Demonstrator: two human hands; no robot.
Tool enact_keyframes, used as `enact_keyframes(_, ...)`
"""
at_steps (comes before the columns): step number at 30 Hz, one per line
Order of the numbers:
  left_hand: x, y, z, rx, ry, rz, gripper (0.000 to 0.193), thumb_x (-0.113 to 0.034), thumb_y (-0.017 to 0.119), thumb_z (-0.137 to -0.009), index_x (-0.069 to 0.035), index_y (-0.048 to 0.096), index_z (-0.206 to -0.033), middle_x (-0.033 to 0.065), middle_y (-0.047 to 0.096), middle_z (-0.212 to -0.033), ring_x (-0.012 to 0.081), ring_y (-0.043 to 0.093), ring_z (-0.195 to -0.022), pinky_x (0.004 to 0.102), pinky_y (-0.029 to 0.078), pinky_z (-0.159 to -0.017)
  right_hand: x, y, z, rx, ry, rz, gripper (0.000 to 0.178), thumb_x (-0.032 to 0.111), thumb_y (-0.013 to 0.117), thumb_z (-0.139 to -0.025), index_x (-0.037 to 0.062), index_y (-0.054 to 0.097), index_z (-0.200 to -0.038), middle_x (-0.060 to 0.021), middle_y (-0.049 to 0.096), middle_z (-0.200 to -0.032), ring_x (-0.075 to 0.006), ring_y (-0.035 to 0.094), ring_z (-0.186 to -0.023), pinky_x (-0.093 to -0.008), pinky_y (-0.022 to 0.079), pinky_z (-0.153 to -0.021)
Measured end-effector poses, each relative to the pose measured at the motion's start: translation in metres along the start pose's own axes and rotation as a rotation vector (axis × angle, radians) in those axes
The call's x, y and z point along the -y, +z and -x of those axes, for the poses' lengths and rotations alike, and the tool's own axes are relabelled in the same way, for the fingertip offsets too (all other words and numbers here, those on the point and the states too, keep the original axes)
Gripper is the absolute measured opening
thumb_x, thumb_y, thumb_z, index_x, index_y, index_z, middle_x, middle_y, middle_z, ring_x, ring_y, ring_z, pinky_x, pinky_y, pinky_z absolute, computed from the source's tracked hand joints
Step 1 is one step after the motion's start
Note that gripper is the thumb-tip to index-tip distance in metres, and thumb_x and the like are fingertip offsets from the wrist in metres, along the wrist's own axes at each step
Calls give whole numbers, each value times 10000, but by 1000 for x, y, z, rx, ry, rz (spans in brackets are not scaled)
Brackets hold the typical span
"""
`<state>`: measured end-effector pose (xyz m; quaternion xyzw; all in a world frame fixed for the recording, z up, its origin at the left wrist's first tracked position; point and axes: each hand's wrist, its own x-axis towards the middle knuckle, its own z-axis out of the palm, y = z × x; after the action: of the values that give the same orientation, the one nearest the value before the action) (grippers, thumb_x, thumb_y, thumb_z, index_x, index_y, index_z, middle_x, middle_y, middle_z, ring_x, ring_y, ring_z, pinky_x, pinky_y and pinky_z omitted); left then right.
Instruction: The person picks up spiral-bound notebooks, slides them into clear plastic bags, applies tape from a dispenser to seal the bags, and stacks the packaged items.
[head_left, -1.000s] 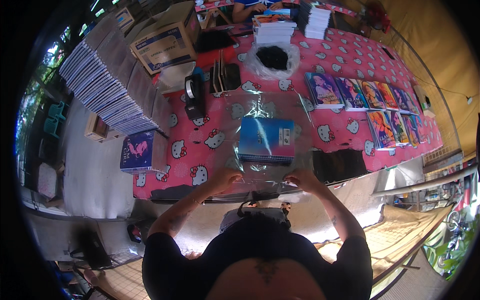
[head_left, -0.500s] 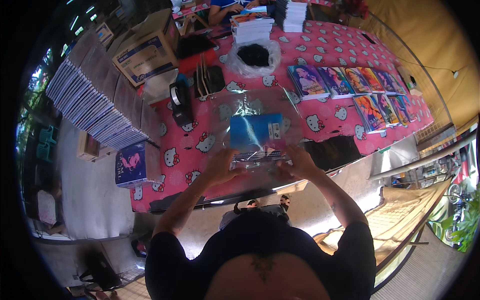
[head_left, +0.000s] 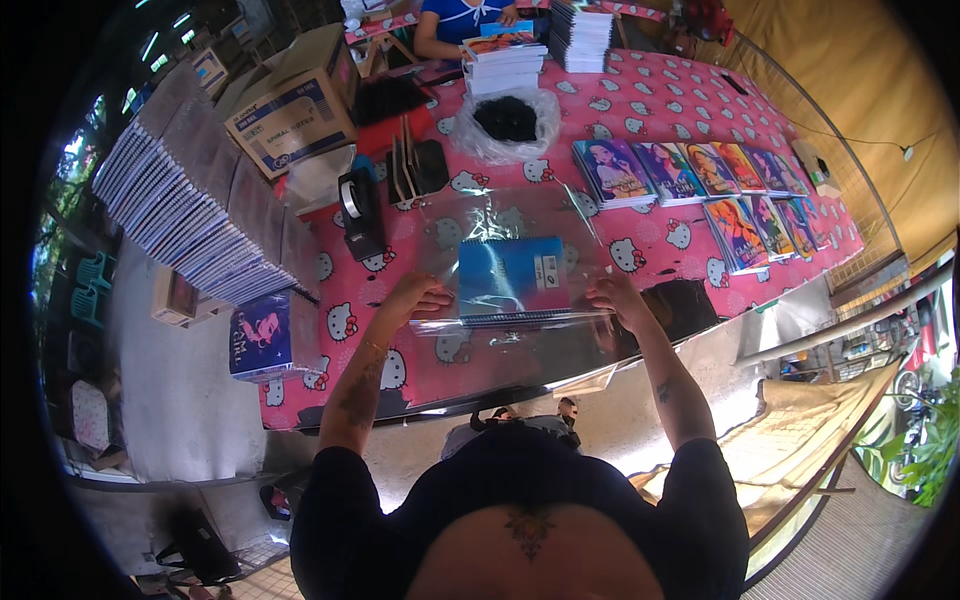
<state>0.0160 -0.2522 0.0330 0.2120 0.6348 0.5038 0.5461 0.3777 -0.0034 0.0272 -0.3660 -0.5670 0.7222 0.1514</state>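
A spiral notebook (head_left: 510,275) with a blue and pink cover lies flat in front of me, its spiral edge toward me. Clear plastic sheet (head_left: 500,350) spreads over and around it, shiny with reflections. To the left of the notebook, my left hand (head_left: 415,297) has its fingers bent in on the side of the sheet. On the other side, my right hand (head_left: 615,298) pinches the sheet near the notebook's right edge. Both hands are apart from the notebook itself. Glare hides exactly where the sheet's edges run.
Stacked spiral notebooks (head_left: 200,200) rise at the left beside a cardboard box (head_left: 290,105). A black tape dispenser (head_left: 361,215) stands near them. Rows of colourful notebooks (head_left: 705,170) lie right. Behind a plastic bag (head_left: 507,120) and notebook stack (head_left: 503,70), another person (head_left: 445,30) sits.
My hands have moved outward from the notebook's near edge to its two sides. The plastic near the spiral edge now lies flatter and reaches closer to me.
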Motion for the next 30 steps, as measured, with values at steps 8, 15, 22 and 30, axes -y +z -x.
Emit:
enact_keyframes(8,18,3,-20,104,-39,267,208,-235,587,-927,-43,563,-1003,195,635,-1130,345,627,-1104,477,483,-995,-11,13,-42,154,141,-181,252,206,580,-986,61,536,-1187,-120,655,-1137,-222,678,-981,-365,552,-835)
enact_keyframes(15,8,8,-11,75,-35,207,221,-230,583,-931,-52,577,-1063,185,649,-1120,323,643,-1078,462,506,-953,9,8,-30,-145,103,66,302,250,629,-946,54,552,-1161,-134,642,-1153,-274,633,-1067,-427,518,-905)
enact_keyframes(22,5,-31,-3,-27,-76,10,307,-276,621,-925,-19,638,-1092,143,696,-1067,254,685,-992,369,537,-872,-1,119,39,-149,-658,1148,471,317,667,-857,130,561,-1275,-135,494,-1416,-304,440,-1344,-551,347,-1076)
enact_keyframes(30,-87,64,-76,-284,722,-748,247,-212,615,-939,7,682,-1032,160,706,-1012,289,686,-927,364,529,-823,-8,161,38,-172,-572,1340,685,474,608,-888,208,388,-1479,-135,330,-1545,-347,272,-1453,-671,230,-1100)
